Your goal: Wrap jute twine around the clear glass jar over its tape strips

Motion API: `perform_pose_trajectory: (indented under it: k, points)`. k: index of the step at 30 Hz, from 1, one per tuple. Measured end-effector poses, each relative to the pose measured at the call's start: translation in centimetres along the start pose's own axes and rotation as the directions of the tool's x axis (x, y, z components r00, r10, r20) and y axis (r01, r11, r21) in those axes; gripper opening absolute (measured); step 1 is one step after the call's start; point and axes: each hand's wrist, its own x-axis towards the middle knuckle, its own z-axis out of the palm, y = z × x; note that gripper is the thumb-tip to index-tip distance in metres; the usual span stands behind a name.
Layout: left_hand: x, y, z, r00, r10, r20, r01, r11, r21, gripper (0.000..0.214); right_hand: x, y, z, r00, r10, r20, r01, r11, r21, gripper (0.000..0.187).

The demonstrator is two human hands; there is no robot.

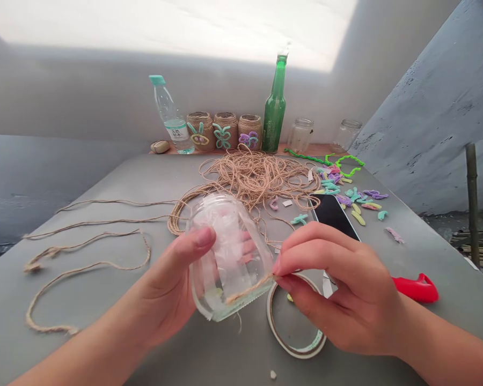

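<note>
My left hand (173, 273) grips a clear glass jar (229, 257) lying on its side, with strips of adhesive tape on it. My right hand (338, 284) pinches a strand of jute twine (249, 288) against the jar's lower edge. The twine runs along the glass and ends between my thumb and fingers. Under my right hand lies a roll of tape (293, 336). A loose heap of jute twine (253, 179) sits beyond the jar, and long strands (84, 257) trail over the grey tabletop (104, 182) on the left.
A black-screened phone (333, 212) and scattered pipe-cleaner pieces (354, 201) lie right of the heap. A red handle (416, 288) shows past my right hand. Along the back stand twine-wrapped jars (224, 130), a green glass bottle (274, 104) and a water bottle (171, 115).
</note>
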Motion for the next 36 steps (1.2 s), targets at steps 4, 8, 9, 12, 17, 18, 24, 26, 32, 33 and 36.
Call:
perform_pose_trajectory:
  k: [4,8,9,12,17,18,24,26,32,33,36]
  points:
    - [-0.1,0.3,0.1,1.000,-0.015,-0.019,0.014,0.999,-0.043,0.055,0.1,0.0,-0.1,0.999,-0.051,-0.019,0.050,0.998,-0.031,0.026]
    - [-0.1,0.2,0.0,0.999,-0.026,-0.046,0.022,0.996,-0.086,0.055,0.0,-0.1,0.0,0.998,-0.058,-0.030,0.058,0.998,-0.020,0.029]
    - [0.0,0.2,-0.1,0.999,-0.030,-0.042,0.026,0.996,-0.091,0.055,0.0,-0.1,0.0,0.997,-0.063,-0.034,0.063,0.998,-0.016,0.029]
    - [0.0,0.3,-0.1,0.998,-0.033,-0.050,0.028,0.995,-0.090,0.059,-0.2,-0.1,0.0,0.997,-0.065,-0.034,0.064,0.998,-0.004,0.029]
    - [-0.2,0.3,0.1,0.999,-0.025,-0.048,0.021,0.997,-0.074,0.069,-0.3,-0.1,-0.1,0.997,-0.067,-0.029,0.066,0.997,-0.033,0.028]
    - [-0.3,0.3,0.2,0.998,-0.031,-0.046,0.028,0.997,-0.069,0.071,-0.3,-0.1,-0.1,0.997,-0.066,-0.032,0.065,0.997,-0.038,0.029]
    - [-0.3,0.3,0.7,0.999,-0.031,-0.031,0.028,0.995,-0.096,0.078,-0.6,0.0,-0.1,0.997,-0.077,-0.019,0.074,0.991,-0.114,0.035]
    - [-0.3,0.3,0.8,0.999,-0.034,-0.034,0.032,0.996,-0.081,0.079,-0.8,0.0,-0.1,0.997,-0.071,-0.012,0.069,0.989,-0.128,0.038]
    - [-0.3,0.4,1.4,1.000,-0.005,-0.018,0.003,0.998,-0.062,0.079,-1.1,0.2,0.0,0.997,-0.080,0.022,0.082,0.987,-0.141,0.051]
    - [-0.3,0.4,1.5,1.000,-0.001,0.002,0.001,0.997,-0.078,0.079,-1.1,0.3,0.1,0.997,-0.072,0.023,0.074,0.990,-0.121,0.052]
    - [-0.2,0.5,1.4,0.997,0.004,0.073,0.007,0.990,-0.143,0.082,-1.0,0.3,0.4,0.999,-0.034,0.001,0.034,0.998,-0.053,0.056]
